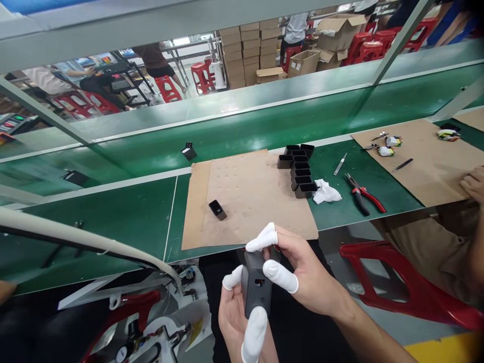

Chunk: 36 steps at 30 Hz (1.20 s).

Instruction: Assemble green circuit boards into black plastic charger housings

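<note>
A dark grey plastic housing [258, 292], box-shaped with a small rectangular port cut in its face, is held over my lap, just off the bench edge. My left hand [242, 322], with white finger cots on thumb and fingertip, cradles it from below and the left. From above and the right, my right hand [306, 267] grips its upper end, also in white finger cots. Beyond my hands lies a cardboard sheet [249, 212] bearing a small black housing [218, 209]. Several open black housings [300, 174] stand grouped at the sheet's right edge.
Right of the cardboard lie a crumpled white tissue [326, 191], red-handled pliers [365, 194] and a slim metal tool [340, 164]. A black plug adapter [188, 151] rests on the green conveyor [234, 131]. A hose [94, 237] crosses at left; a co-worker's hand [474, 182] is at right.
</note>
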Tool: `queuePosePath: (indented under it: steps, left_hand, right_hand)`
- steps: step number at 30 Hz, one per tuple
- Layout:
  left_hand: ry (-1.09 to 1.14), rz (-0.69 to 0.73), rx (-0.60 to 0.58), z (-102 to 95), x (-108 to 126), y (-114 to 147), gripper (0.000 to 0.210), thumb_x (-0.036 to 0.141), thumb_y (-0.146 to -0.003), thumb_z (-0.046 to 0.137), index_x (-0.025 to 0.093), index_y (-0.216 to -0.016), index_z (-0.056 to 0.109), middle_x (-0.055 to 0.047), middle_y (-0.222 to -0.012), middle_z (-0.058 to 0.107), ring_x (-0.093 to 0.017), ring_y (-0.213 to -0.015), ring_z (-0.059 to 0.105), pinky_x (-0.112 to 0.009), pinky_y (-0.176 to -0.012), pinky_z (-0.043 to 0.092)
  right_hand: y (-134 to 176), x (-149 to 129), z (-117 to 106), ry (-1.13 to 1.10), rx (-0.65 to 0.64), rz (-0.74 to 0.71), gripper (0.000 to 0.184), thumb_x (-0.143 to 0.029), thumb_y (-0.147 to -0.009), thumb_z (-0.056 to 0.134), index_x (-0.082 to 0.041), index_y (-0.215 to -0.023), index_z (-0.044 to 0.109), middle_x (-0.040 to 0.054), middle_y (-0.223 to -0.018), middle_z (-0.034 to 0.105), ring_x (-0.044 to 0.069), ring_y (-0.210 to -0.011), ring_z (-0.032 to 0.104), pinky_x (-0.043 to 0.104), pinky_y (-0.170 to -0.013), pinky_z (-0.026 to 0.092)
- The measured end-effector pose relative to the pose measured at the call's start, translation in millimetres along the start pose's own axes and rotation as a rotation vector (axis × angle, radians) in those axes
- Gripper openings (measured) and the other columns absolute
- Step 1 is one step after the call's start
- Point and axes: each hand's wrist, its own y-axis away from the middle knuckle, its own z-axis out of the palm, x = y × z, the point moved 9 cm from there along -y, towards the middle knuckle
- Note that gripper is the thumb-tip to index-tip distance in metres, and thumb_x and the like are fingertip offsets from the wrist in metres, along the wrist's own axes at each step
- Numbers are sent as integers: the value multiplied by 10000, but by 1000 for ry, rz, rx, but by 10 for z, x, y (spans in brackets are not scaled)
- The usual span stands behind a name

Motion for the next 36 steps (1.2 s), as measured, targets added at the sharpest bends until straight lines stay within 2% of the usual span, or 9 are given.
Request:
queuePosePath:
  steps: [5,11,16,22,25,28,30,32,36]
  left_hand:
    - [79,-52,44,141,136,24,603,412,-586,1025,262,-1132,816,-93,-1207,813,-361,-1160,766,-455,-946,691]
    - [80,-123,19,390,290,90,509,414,-733,959,300,-1199,790,-60,-1227,801,-310,-1200,728,-428,-1009,642]
    - [96,-117,-3,478,389,101,533,459,-728,963,297,-1203,785,-59,-1258,788,-323,-1252,710,-430,-1065,611]
    - [151,-330,-57,594,293,-13,404,560,-962,756,259,-1228,792,-81,-1300,774,-287,-1295,704,-407,-1112,591]
    - [145,-430,-168,688,150,-147,430,515,-961,783,232,-1285,771,-103,-1319,771,-269,-1282,714,-398,-1124,580]
    - [31,-236,-147,628,97,-540,475,407,-832,930,226,-1242,774,-93,-1239,797,-262,-1234,745,-383,-1099,588]
    - [-169,91,-141,609,209,-881,452,367,-814,943,215,-1207,781,-94,-1188,802,-264,-1185,766,-397,-1072,606]
    - [-465,478,-228,739,355,-1115,352,375,-879,877,192,-1167,793,-118,-1162,789,-276,-1159,771,-430,-1054,616]
    - [-654,638,-355,849,286,-1478,189,329,-870,876,211,-1014,841,-105,-1041,802,-273,-1023,800,-398,-974,637]
  right_hand:
    - [-3,31,-10,-2,-5,9,307,-536,-1052,680,-319,-1231,803,33,-988,619,200,-881,590,382,-852,518]
    - [-8,81,-20,-2,2,29,316,-540,-1065,658,-317,-1232,805,30,-969,596,198,-872,588,383,-849,529]
    - [-27,119,-32,-14,7,29,312,-531,-1068,653,-302,-1217,804,31,-963,604,197,-869,603,387,-869,570]
    - [-110,296,8,-79,5,86,302,-505,-1099,609,-267,-1172,782,49,-1075,707,203,-959,674,370,-881,576]
    - [-202,417,-29,-51,-5,47,290,-476,-1112,595,-265,-1201,773,48,-1092,722,196,-960,676,376,-914,568]
    - [-356,603,-279,63,54,-53,306,-475,-1109,592,-251,-1234,760,63,-1127,724,215,-1019,676,398,-962,551]
    - [-468,788,-585,196,186,-91,332,-486,-1108,581,-228,-1223,757,79,-1158,728,234,-1074,677,409,-991,533]
    - [-561,1002,-875,337,316,-71,346,-485,-1106,569,-203,-1187,753,82,-1145,730,240,-1080,677,405,-993,520]
    - [-685,1330,-1066,414,322,-40,358,-463,-1095,545,-172,-1023,739,71,-990,719,247,-957,672,392,-893,520]
